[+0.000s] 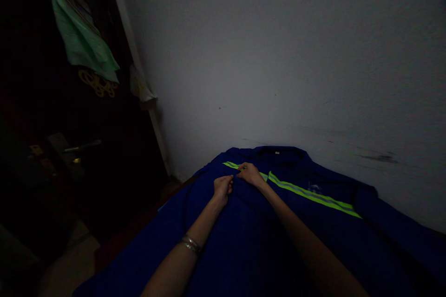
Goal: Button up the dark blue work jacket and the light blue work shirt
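Note:
A dark blue work jacket (265, 241) with a yellow-green reflective stripe (313, 195) lies spread out flat in front of me, its collar (277, 152) toward the wall. My left hand (223, 186) is closed, pinching the blue cloth just left of the stripe's end. My right hand (250, 174) rests on the stripe near the chest, fingers curled and pressed on the cloth beside the left hand. A thin metal bangle (191, 244) circles my left wrist.
A plain white wall (296, 55) rises right behind the jacket. At the left stands a dark wooden door (52, 148) with a lever handle (83, 146), and a green bag (83, 41) hangs on it. The room is dim.

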{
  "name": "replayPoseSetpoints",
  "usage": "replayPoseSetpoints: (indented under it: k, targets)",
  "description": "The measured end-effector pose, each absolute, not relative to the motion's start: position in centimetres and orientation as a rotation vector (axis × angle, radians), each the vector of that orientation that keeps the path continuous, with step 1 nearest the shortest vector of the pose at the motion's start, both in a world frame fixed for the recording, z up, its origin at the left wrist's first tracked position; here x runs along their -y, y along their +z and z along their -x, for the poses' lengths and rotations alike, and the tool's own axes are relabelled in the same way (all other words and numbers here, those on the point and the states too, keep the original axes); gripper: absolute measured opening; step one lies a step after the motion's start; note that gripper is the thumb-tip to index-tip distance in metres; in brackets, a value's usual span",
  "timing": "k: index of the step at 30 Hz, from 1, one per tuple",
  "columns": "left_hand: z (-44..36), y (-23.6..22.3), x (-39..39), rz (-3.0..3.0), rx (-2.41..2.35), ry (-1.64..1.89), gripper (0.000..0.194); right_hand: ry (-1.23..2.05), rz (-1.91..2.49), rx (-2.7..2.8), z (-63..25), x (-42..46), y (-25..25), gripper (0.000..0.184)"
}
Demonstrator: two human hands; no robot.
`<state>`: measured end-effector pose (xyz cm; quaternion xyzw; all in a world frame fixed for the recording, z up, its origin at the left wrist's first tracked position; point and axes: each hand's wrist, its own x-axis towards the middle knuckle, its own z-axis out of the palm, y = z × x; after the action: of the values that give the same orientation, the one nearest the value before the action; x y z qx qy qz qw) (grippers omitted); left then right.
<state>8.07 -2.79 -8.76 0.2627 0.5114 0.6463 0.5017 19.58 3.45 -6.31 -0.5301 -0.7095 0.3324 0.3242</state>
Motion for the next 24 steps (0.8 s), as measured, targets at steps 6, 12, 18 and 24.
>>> replayPoseSetpoints:
  k: [6, 12, 18, 24]
  targets:
    - [-6.7, -7.6, 2.8, -0.457, -1.141, 1.398, 0.01, 0.898, 1.404, 1.822, -19.6, -3.6, -6.5, 0.025]
    - [-6.8, -8.0, 2.6, -0.449, -1.161, 1.406, 0.011, 0.886, 1.427, 1.823, -19.4, -3.8, -6.7, 0.026]
    - [-6.9, -8.2, 2.6, -0.453, -1.169, 1.439, 0.009, 0.855, 1.467, 1.825, -19.5, -3.7, -6.3, 0.026]
    - [-6.9, -8.2, 2.8, -0.454, -1.168, 1.452, 0.01, 0.964, 1.519, 1.761, -19.6, -3.9, -6.2, 0.033]
